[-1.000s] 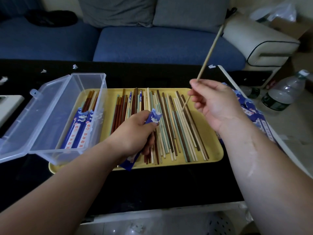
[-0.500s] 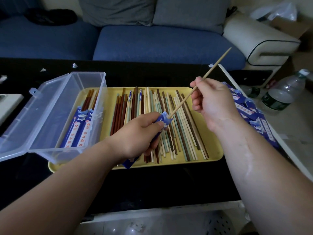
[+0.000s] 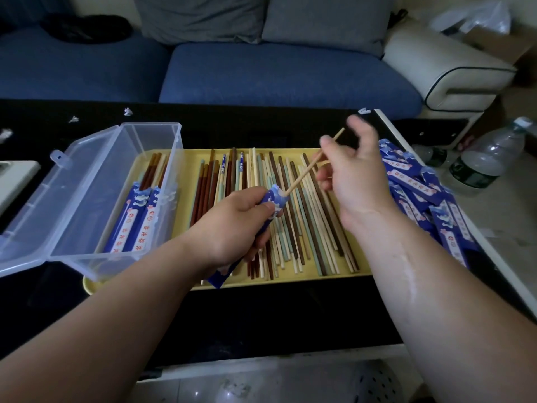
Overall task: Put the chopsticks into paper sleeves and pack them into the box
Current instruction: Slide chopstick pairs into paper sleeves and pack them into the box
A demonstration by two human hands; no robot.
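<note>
My left hand (image 3: 235, 225) grips a blue paper sleeve (image 3: 276, 199) over the yellow tray (image 3: 293, 280); the sleeve's lower end sticks out below my palm. A pale wooden chopstick (image 3: 308, 170) is pinched in my right hand (image 3: 348, 175), and its lower tip sits in the sleeve's open mouth. Several loose brown, green and cream chopsticks (image 3: 293, 216) lie on the tray. The clear plastic box (image 3: 122, 199) stands open at the tray's left end, with sleeved chopsticks (image 3: 136, 219) inside.
A heap of blue empty sleeves (image 3: 421, 193) lies right of the tray, near the table's white right edge. Plastic bottles (image 3: 488, 158) stand on the floor beyond it. A blue sofa (image 3: 261, 74) runs behind the black table (image 3: 261, 315). The box lid (image 3: 58, 181) hangs open leftward.
My right hand swung the chopstick down from pointing up and brought its tip into the sleeve's mouth. My left hand held the sleeve in nearly the same place.
</note>
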